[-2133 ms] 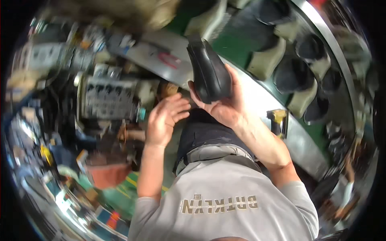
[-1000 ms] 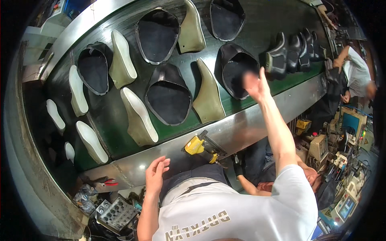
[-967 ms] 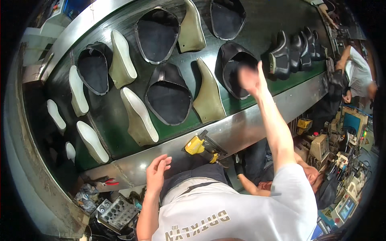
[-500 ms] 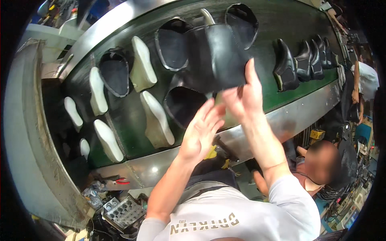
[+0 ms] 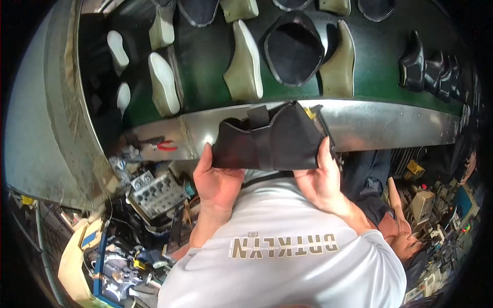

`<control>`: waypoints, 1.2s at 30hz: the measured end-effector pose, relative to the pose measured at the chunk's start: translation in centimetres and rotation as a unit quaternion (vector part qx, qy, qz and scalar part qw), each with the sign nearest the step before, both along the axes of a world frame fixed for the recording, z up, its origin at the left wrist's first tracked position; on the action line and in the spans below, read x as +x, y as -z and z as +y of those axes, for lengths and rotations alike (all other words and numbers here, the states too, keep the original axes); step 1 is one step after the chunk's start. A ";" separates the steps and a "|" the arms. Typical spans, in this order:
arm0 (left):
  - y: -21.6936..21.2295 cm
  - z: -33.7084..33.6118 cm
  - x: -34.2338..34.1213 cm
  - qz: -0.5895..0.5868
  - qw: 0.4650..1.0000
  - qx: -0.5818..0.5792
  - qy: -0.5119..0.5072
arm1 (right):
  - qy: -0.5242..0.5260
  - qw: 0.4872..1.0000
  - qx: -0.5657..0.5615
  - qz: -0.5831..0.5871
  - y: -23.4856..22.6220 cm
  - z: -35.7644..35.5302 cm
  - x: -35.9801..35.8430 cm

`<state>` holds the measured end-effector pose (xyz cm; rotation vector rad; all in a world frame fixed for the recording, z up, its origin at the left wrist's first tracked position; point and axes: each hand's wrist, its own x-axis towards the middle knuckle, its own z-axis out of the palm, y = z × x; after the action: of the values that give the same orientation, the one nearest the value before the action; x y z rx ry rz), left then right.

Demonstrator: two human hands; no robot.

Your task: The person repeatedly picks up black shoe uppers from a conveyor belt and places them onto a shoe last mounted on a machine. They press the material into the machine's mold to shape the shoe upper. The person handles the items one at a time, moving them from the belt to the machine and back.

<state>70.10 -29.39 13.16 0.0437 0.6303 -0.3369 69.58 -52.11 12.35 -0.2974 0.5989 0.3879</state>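
Between my two hands is a black boot upper [image 5: 272, 146], held in front of my shirt at the metal edge of the belt. My left hand [image 5: 218, 182] grips its left lower side, thumb up along the outside. My right hand [image 5: 321, 179] holds the opposite lower corner in the same way. Fingers of both hands are partly hidden beneath the upper. A tab sticks up at the middle of its far edge. Beyond it, another black boot upper [image 5: 294, 51] lies on the green belt between an olive shoe last [image 5: 242, 66] and a second shoe last [image 5: 341, 66].
More pale-soled lasts, such as one shoe last [image 5: 164, 84], lie to the left on the belt [image 5: 205, 84]. Black boots [image 5: 412, 64] stand at the right. Red-handled pliers [image 5: 165, 146] rest on the metal rim. A control box [image 5: 159, 195] sits below; a person [image 5: 403, 238] is at lower right.
Both hands have drawn back from over the belt toward my body and now grip the boot upper on both sides. Earlier, the left hand was free with fingers extended. The view has shifted down.
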 end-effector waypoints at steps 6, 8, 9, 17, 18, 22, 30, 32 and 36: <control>-2.0 0.9 -2.4 0.085 0.992 0.081 -0.036 | -0.025 0.992 0.098 0.078 -1.7 0.1 -1.0; -1.9 0.5 -2.4 0.105 0.991 0.086 -0.007 | -0.033 0.982 0.141 0.122 -2.1 0.1 -1.2; -1.6 -0.1 -1.7 0.106 0.990 0.090 0.003 | -0.043 0.976 0.163 0.135 -2.0 -0.1 -0.5; 0.4 -4.4 0.7 -0.131 0.947 0.282 0.076 | -0.304 0.914 0.256 -0.075 2.8 -2.1 3.8; 0.5 -3.3 1.5 -0.152 0.968 0.201 0.018 | -0.429 0.860 0.168 -0.219 5.7 -4.9 5.7; 0.8 2.0 -1.1 -0.104 0.969 0.219 -0.035 | -0.229 0.762 -0.574 -0.192 10.9 -10.3 15.9; 0.0 8.4 -6.8 0.068 0.813 0.577 -0.042 | -0.312 0.410 -0.857 -0.031 27.3 -19.4 27.3; -0.9 7.8 -6.6 0.111 0.774 0.623 -0.027 | -0.296 0.405 -0.858 -0.108 24.0 -18.4 26.1; 3.0 9.1 -9.3 0.103 0.689 0.700 0.160 | -0.209 0.459 -0.826 -0.253 13.8 -15.0 20.9</control>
<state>60.79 -20.33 10.20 1.6469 0.9875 -0.1170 90.44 -67.07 -1.45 -2.4482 0.0663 0.0069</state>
